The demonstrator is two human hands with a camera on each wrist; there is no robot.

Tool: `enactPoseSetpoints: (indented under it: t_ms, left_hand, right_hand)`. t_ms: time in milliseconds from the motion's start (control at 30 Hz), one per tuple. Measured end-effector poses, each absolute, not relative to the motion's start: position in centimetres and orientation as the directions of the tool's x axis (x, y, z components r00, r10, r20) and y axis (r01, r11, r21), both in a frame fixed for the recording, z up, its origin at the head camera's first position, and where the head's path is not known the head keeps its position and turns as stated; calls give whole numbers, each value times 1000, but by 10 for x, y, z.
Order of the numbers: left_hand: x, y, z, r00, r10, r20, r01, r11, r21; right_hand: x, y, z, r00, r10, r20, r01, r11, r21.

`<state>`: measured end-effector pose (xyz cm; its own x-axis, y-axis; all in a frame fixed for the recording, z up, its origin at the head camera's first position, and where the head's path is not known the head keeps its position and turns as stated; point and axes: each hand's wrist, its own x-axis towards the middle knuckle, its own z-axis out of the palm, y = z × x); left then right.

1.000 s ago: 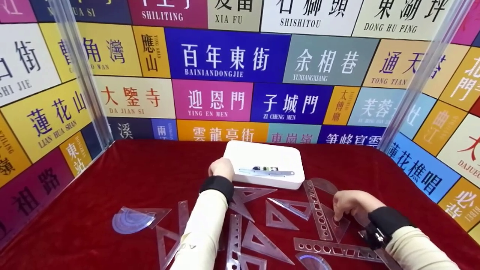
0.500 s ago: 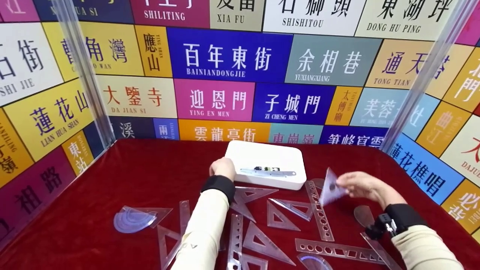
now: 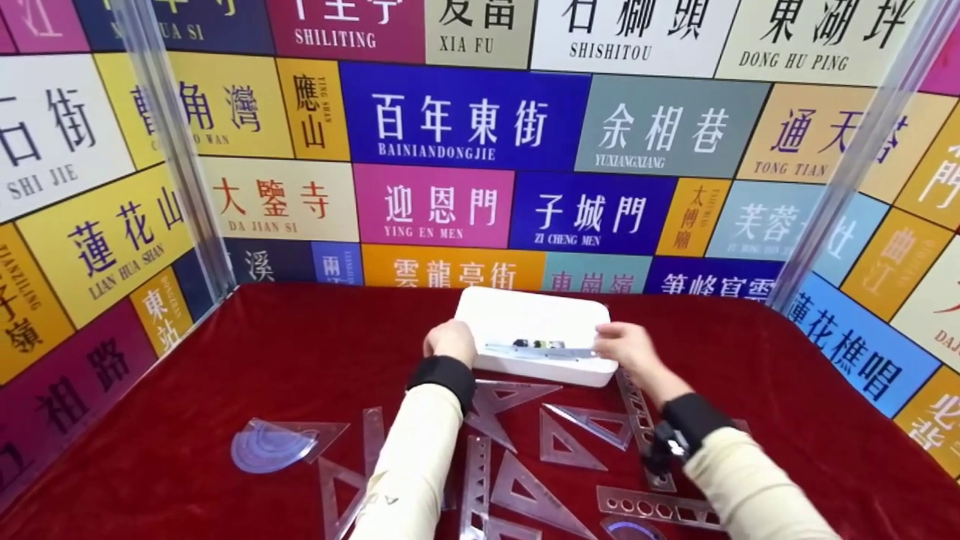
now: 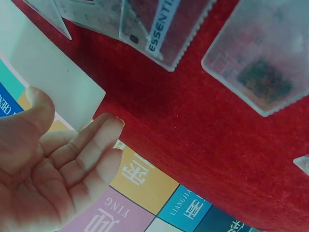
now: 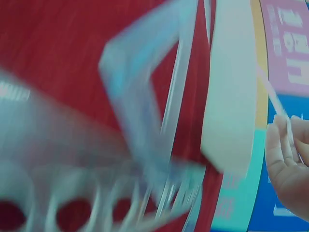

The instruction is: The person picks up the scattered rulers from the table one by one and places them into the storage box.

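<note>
A white tray (image 3: 525,307) sits at the back middle of the red cloth, with a clear ruler (image 3: 536,349) and a small dark item lying in it. My left hand (image 3: 450,341) is at the tray's left edge; in the left wrist view my left hand (image 4: 58,169) shows an open palm with relaxed fingers beside the tray (image 4: 43,67). My right hand (image 3: 626,346) is at the tray's right end. In the right wrist view it (image 5: 287,164) pinches a thin clear plastic piece (image 5: 288,129), seen edge-on beside the tray (image 5: 231,96).
Several clear set squares (image 3: 502,394), stencil rulers (image 3: 656,508) and a protractor (image 3: 262,448) lie scattered on the red cloth (image 3: 300,352) in front of the tray. Clear posts (image 3: 169,142) stand at both back corners. Printed sign walls close off the back and sides.
My right hand picked a clear triangular piece off the cloth at the right and carried it left to the tray's right end. My left hand stayed at the tray's left edge.
</note>
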<state>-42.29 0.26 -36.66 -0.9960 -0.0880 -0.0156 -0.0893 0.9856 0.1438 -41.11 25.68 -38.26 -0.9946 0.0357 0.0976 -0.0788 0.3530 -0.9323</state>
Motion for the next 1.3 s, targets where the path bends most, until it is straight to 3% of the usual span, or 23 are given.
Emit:
enactPoseSetpoints:
  t_ms: [200, 267, 433, 500, 567, 833, 933, 1100, 1300]
  left_hand:
    - [-447, 6, -382, -993, -115, -9, -115, 983, 146]
    - [-474, 10, -407, -988, -147, 49, -140, 982, 131]
    - [-509, 16, -436, -983, -183, 25, -180, 978, 111]
    - [-494, 15, -423, -986, -164, -29, -166, 979, 115]
    - [-493, 16, -427, -987, -163, 10, -161, 981, 113]
    - [-450, 11, -384, -989, -123, -81, -135, 979, 155]
    - [-445, 6, -378, -991, -111, -73, -122, 978, 169]
    - [-463, 5, -392, -986, -160, -54, -166, 975, 150]
    - [-439, 3, -377, -992, -121, -46, -127, 978, 164]
  right_hand:
    - [-418, 224, -382, -997, -73, 25, -55, 450, -891]
    - [-420, 220, -383, -994, -106, -35, -16, 451, -892]
    - [-420, 220, -386, -979, -167, -114, 23, 468, -884]
    - [-418, 223, -386, -978, -181, -108, 14, 456, -890]
    - [-415, 227, -386, -980, -183, -83, -9, 455, -890]
    - [-390, 266, -372, -983, -140, 118, -176, 543, -821]
    - [-371, 283, -371, -984, -178, 15, -133, 672, -729]
    - [-335, 293, -379, -955, -167, -244, -48, 902, -429]
    - [-316, 283, -385, -951, -194, -240, -137, 963, -233]
